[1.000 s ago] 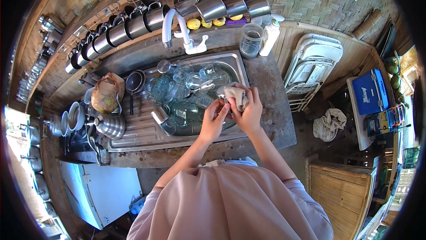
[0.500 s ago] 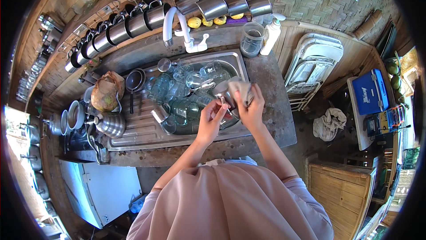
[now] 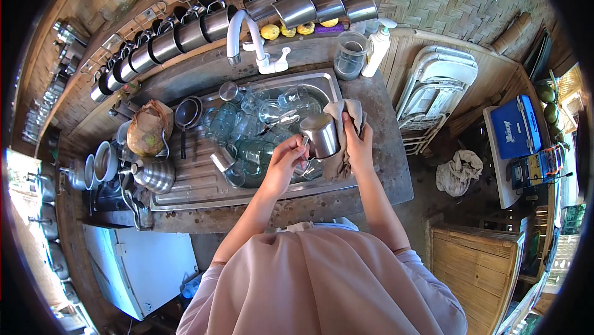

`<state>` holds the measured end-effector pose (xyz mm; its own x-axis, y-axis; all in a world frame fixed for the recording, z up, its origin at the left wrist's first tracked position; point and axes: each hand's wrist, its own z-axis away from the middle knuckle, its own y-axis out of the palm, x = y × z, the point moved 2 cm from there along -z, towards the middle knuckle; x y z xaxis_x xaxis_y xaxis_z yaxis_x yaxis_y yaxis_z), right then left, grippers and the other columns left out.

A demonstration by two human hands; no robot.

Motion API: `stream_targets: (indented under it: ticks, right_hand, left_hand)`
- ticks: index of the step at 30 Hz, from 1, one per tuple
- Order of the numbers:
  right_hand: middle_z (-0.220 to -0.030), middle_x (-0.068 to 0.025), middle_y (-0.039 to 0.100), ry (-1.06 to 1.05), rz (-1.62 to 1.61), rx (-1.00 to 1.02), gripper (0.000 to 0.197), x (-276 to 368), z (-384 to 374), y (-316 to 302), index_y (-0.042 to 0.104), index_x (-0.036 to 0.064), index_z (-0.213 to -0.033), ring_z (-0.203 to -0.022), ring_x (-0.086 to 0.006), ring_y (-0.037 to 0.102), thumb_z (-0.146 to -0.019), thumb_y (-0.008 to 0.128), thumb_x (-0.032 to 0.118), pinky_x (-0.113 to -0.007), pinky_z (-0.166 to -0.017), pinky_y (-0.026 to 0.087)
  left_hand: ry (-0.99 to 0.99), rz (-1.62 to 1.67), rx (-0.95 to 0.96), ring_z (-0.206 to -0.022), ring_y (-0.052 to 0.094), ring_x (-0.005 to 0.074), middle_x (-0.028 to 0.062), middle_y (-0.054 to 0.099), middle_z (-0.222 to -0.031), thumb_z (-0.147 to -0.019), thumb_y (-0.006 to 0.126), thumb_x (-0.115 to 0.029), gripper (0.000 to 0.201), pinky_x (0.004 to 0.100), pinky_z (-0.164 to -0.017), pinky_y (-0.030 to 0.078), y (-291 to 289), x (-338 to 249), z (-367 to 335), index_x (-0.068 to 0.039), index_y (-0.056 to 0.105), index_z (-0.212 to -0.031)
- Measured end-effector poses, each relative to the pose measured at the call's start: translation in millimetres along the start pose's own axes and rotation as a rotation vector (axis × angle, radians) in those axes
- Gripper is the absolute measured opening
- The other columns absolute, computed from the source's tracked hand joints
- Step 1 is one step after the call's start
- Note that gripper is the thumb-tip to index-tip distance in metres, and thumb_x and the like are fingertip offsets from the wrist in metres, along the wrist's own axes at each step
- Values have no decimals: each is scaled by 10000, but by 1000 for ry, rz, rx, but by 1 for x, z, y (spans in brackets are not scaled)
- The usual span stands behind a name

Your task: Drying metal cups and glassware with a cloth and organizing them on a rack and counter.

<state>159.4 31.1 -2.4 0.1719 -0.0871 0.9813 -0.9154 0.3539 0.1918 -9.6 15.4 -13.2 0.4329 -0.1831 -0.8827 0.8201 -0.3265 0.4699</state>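
My left hand is closed round the handle of a shiny steel mug, held above the right end of the sink. In my right hand is a grey-beige cloth, which hangs down beside the mug's right side. Part of the cloth lies behind the mug, so I cannot tell how much of it touches the metal. Below and to the left, the steel sink holds several clear glass mugs lying in a heap. A small steel cup lies on its side at the near edge of the heap.
Steel mugs hang along the back rail above a white tap. A pump bottle and a clear jar stand behind the sink. On the drainboard's left are a black-handled strainer, a coconut and a kettle.
The cloth has come off the mug's top and now hangs at its right side. The mug has turned more upright into view, and my hands are farther apart.
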Motion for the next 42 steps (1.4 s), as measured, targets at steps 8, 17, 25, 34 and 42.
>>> stream_targets:
  ticks: [8,17,25,34,42]
  right_hand:
    - [-944,-53,614,373,-405,125,347,-9,9,-1,567,-4,-1071,-810,-106,590,-871,615,276,-239,-688,470]
    - [-870,-57,621,408,-386,92,337,-7,27,11,570,-19,-1019,-757,-100,598,-865,626,275,-230,-640,471]
    - [-955,-81,604,249,-88,52,383,-4,49,31,563,-22,-1060,-842,-111,550,-863,631,299,-237,-742,434]
    - [-880,-81,630,-151,-21,144,182,-12,49,29,572,-29,-1012,-783,-122,573,-895,557,109,-263,-716,444]
    - [-916,-137,620,-607,482,86,163,-15,45,16,580,4,-996,-841,-195,610,-847,591,69,-292,-720,453]
  left_hand:
    - [54,17,-36,-553,286,51,-55,376,-594,-920,499,-244,256,219,-530,229,-9,0,-5,-102,490,-707]
    - [-71,267,-222,-660,573,81,26,642,-782,-938,483,-321,286,228,-627,449,-9,0,-9,-75,610,-869]
    - [-390,487,-91,-880,638,218,103,630,-1023,-887,428,-544,553,343,-745,536,-7,15,-15,-75,554,-1152]
    - [24,329,-89,-867,633,164,72,622,-1020,-921,436,-459,444,307,-706,539,20,13,-3,-83,541,-1134]
    - [-210,576,-94,-935,597,162,38,615,-1021,-914,445,-468,425,305,-826,490,13,49,-6,-103,548,-1107]
